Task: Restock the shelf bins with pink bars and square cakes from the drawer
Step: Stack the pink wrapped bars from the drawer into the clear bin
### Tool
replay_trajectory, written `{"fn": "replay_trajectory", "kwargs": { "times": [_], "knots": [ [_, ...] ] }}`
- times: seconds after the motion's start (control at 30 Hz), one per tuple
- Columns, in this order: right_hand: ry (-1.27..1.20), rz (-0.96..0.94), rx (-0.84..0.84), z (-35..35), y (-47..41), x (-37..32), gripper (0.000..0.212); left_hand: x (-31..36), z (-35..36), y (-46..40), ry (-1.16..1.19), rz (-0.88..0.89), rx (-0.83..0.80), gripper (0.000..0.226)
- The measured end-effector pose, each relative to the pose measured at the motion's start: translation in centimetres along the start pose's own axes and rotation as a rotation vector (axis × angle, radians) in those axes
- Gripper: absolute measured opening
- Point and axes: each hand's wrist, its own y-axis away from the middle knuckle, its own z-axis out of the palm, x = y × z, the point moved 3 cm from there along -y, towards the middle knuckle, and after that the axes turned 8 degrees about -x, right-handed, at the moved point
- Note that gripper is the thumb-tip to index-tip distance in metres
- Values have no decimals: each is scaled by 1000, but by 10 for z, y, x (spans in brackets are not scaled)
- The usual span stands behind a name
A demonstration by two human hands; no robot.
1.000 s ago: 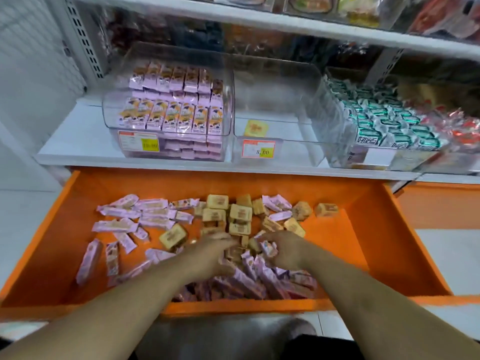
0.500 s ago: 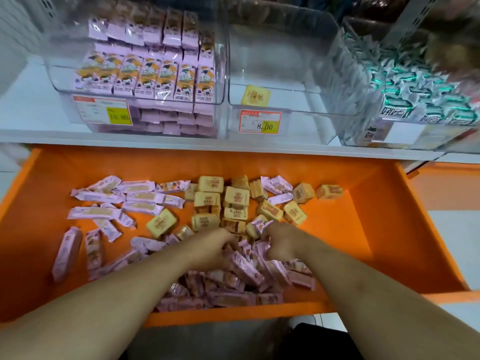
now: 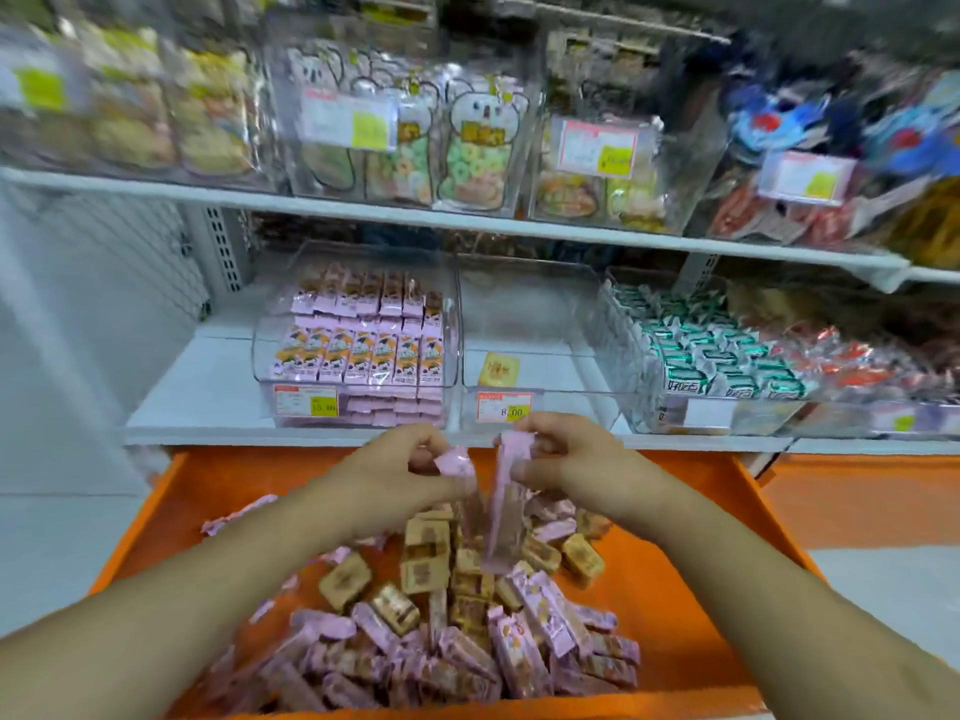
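Observation:
Both hands are raised above the orange drawer [image 3: 696, 589], in front of the shelf edge. My left hand [image 3: 395, 472] pinches a pink bar [image 3: 454, 465]. My right hand [image 3: 566, 459] grips the top of another pink bar [image 3: 504, 504], which hangs down upright. In the drawer lie several loose pink bars [image 3: 524, 652] at the front and tan square cakes [image 3: 426, 556] in the middle. On the shelf, the left clear bin [image 3: 358, 345] holds rows of pink bars. The middle clear bin [image 3: 524, 345] holds one yellow square cake [image 3: 498, 368].
A clear bin of green-and-white packets [image 3: 717, 366] stands to the right of the middle bin, with red packets beyond. The upper shelf [image 3: 467, 223] carries bins of bagged snacks. Price tags hang on the bin fronts. White floor lies left and right of the drawer.
Both hands have risen out of the drawer pile, each lifting a pink bar up toward the shelf bins. The view has tilted up, showing the upper shelf.

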Motion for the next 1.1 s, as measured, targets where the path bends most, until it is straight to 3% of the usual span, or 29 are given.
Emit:
{"fn": "replay_trajectory", "kwargs": {
  "times": [0.1,0.23,0.33,0.4,0.53,0.6,0.73,0.87,1.0,1.1],
  "knots": [
    [-45,-103,-42,15,7,-27,33,19,-9,20,55,33,58,32],
    [-72,-192,43,31,1,-42,8,19,-14,28,58,-38,240,39],
    [-18,-192,100,36,-12,-44,4,13,-19,24,42,-63,315,43],
    [21,-189,106,35,-18,-48,2,13,-24,20,40,-80,295,42],
    [62,-150,88,35,-32,-52,33,14,-31,11,50,-63,80,37],
    [51,-126,97,34,-39,-51,40,15,-35,9,56,-52,47,40],
    [71,-88,163,33,-48,-44,10,19,-39,4,62,10,91,27],
    [194,-65,317,31,-47,-48,29,24,-40,5,-125,38,273,35],
    [254,-4,299,42,-39,-55,52,23,-30,10,-428,88,377,20],
    [200,-6,333,43,-37,-55,45,22,-23,15,-470,112,395,41]
  ]
}}
